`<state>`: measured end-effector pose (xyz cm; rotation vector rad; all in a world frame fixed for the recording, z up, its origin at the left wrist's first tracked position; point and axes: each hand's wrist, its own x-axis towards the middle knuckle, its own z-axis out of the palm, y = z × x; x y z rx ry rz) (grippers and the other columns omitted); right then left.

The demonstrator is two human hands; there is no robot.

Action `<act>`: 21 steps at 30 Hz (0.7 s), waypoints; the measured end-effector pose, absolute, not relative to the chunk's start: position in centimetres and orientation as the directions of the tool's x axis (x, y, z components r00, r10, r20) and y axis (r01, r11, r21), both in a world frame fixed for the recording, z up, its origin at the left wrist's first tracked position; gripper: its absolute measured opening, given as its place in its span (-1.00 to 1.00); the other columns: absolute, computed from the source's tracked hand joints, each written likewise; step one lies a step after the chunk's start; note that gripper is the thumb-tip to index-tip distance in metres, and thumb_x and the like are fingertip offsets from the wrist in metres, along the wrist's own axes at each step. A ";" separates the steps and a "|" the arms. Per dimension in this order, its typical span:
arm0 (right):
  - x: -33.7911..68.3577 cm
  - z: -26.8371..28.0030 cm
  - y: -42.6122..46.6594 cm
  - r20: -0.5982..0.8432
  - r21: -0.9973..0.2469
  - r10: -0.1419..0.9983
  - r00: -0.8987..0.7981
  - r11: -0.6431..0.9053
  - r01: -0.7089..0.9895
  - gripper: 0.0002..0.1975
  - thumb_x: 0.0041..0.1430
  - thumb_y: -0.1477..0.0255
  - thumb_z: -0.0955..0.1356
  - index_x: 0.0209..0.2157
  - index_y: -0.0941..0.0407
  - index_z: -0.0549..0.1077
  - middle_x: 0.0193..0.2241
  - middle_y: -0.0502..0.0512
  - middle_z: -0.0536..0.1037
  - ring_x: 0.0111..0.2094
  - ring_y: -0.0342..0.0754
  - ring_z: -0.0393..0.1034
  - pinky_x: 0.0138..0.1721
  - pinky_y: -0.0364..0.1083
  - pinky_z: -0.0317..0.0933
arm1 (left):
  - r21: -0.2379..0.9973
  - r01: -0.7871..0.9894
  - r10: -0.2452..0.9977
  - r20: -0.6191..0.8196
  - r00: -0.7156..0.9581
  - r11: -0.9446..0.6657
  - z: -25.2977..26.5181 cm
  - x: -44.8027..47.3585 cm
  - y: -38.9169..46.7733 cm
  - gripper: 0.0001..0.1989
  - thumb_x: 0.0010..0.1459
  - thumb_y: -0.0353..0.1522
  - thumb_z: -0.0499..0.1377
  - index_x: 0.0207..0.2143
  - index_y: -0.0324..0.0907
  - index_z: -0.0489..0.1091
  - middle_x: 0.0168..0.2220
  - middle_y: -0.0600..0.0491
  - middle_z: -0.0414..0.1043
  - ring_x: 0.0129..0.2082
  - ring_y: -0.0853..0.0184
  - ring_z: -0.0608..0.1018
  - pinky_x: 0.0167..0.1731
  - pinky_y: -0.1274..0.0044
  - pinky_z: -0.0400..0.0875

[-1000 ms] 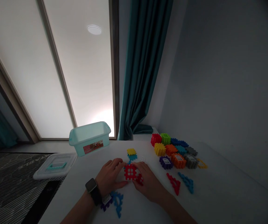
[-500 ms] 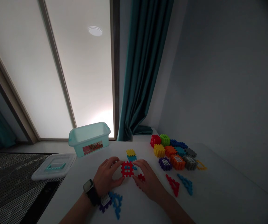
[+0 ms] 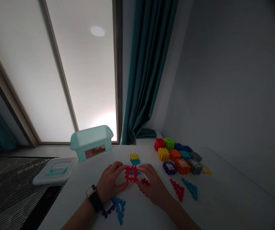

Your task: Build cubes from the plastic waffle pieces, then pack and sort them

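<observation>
Between my two hands a red square window-shaped building piece [image 3: 131, 174] is held upright by its side edges. My left hand [image 3: 112, 179], with a watch on the wrist, pinches its left side with thumb and fingers. On the opposite edge, my right hand [image 3: 151, 182] grips it the same way. Another red piece [image 3: 145, 182] lies partly hidden behind my right hand. Beyond the held piece are a yellow piece [image 3: 134, 156] and a blue piece [image 3: 135, 162]. Near my left wrist lie a purple window piece [image 3: 108, 207] and a blue triangular piece [image 3: 120, 210].
Stacks of coloured pieces, such as a yellow stack [image 3: 163, 154] and an orange stack [image 3: 182, 166], stand at the right. A red triangle [image 3: 177, 190] and a blue triangle [image 3: 190, 189] lie nearer. A teal bin [image 3: 91, 142] and its lid [image 3: 55, 171] sit at the left.
The red window piece has shifted very slightly to the right and turned a little in my fingers. Both hands keep their hold and nothing else has moved.
</observation>
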<state>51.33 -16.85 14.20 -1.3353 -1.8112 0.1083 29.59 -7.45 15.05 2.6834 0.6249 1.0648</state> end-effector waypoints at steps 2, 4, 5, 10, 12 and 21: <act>51.3 14.3 -16.8 0.575 -0.524 0.816 -0.058 0.422 0.740 -0.70 0.23 0.41 0.37 0.00 0.01 0.39 -0.03 0.15 0.49 0.03 0.10 0.38 0.13 0.16 0.27 | 0.340 0.313 0.461 0.603 0.651 -0.887 15.0 29.6 -7.5 -0.54 0.12 -0.29 0.25 0.08 -0.10 0.34 -0.05 -0.09 0.41 -0.14 0.18 0.54 -0.14 0.37 0.52; 51.3 14.3 -16.9 0.570 -0.522 0.819 -0.061 0.418 0.744 -0.70 0.23 0.40 0.37 0.00 0.01 0.39 -0.03 0.15 0.49 0.03 0.11 0.39 0.13 0.17 0.26 | 0.351 0.310 0.466 0.597 0.653 -0.884 15.1 29.7 -7.5 -0.55 0.12 -0.29 0.25 0.08 -0.09 0.34 -0.05 -0.09 0.40 -0.13 0.18 0.53 -0.14 0.37 0.52; 51.3 14.3 -16.9 0.570 -0.520 0.820 -0.061 0.417 0.746 -0.70 0.23 0.39 0.37 0.01 0.01 0.39 -0.04 0.16 0.50 0.03 0.11 0.39 0.13 0.17 0.26 | 0.356 0.307 0.468 0.594 0.655 -0.882 15.1 29.7 -7.5 -0.55 0.13 -0.29 0.25 0.09 -0.09 0.34 -0.05 -0.09 0.40 -0.14 0.18 0.53 -0.14 0.37 0.52; 51.3 14.2 -16.9 0.604 -0.477 0.793 -0.078 0.438 0.762 -0.65 0.26 0.42 0.33 0.08 0.02 0.33 0.01 0.18 0.49 0.06 0.10 0.38 0.10 0.15 0.30 | 0.395 0.289 0.481 0.585 0.653 -0.872 15.1 29.7 -7.5 -0.54 0.13 -0.31 0.24 0.10 -0.10 0.32 -0.05 -0.08 0.38 -0.18 0.21 0.52 -0.17 0.40 0.53; 51.3 14.1 -16.9 0.626 -0.423 0.771 -0.120 0.465 0.778 -0.68 0.28 0.44 0.32 0.06 0.00 0.35 0.02 0.17 0.50 0.06 0.09 0.39 0.09 0.14 0.31 | 0.420 0.274 0.488 0.580 0.652 -0.865 15.0 29.8 -7.5 -0.53 0.12 -0.33 0.24 0.10 -0.10 0.32 -0.05 -0.08 0.37 -0.20 0.24 0.52 -0.17 0.41 0.53; 51.5 14.3 -17.1 0.694 -0.198 0.670 -0.264 0.530 0.825 -0.77 0.33 0.52 0.28 -0.06 -0.02 0.45 0.02 0.15 0.53 0.06 0.07 0.40 0.05 0.13 0.34 | 0.595 0.160 0.538 0.537 0.650 -0.788 15.3 30.1 -7.8 -0.52 0.12 -0.38 0.23 0.11 -0.07 0.31 -0.08 -0.02 0.34 -0.26 0.32 0.49 -0.17 0.44 0.51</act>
